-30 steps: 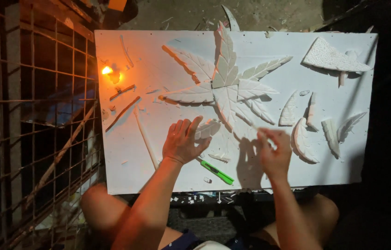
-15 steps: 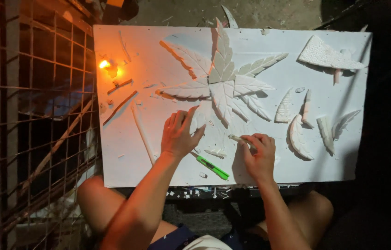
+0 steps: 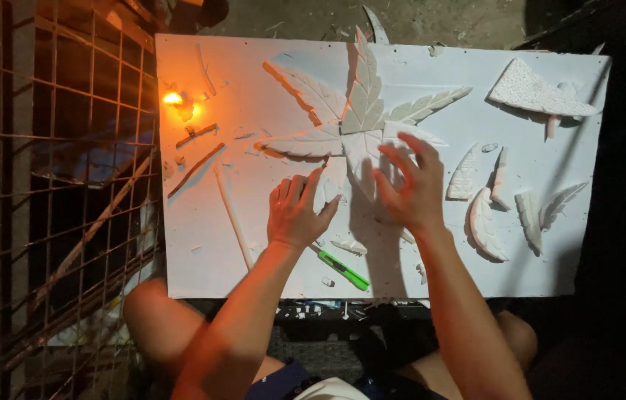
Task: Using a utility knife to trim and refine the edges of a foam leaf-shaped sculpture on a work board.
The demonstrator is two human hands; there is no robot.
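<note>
Head view is showing a white foam board (image 3: 202, 259) lying across the centre of the frame, with a carved white leaf relief (image 3: 361, 118) in its upper middle. The relief's long central leaflet is running straight up and down, its tip pointing toward the top edge of the frame, while side leaflets are fanning out to the upper left, left and upper right. The left hand (image 3: 294, 215) is resting flat just below the relief's left leaflet, fingers pointing up, grasping nothing. The right hand (image 3: 411, 185) is lying with fingers spread over the relief's lower right part, touching it, palm down and also gripping nothing. A green utility knife (image 3: 344, 270) is lying loose on the board at lower centre, its long axis slanting from upper left to lower right, just below the left hand. Loose carved leaf pieces (image 3: 487, 230) are lying at right of the right hand, mostly upright. A larger triangular foam piece (image 3: 535, 92) is sitting at upper right. A small flame (image 3: 173, 98) is burning at the board's upper left. A wire grid (image 3: 46, 185) is filling the left of the frame.
</note>
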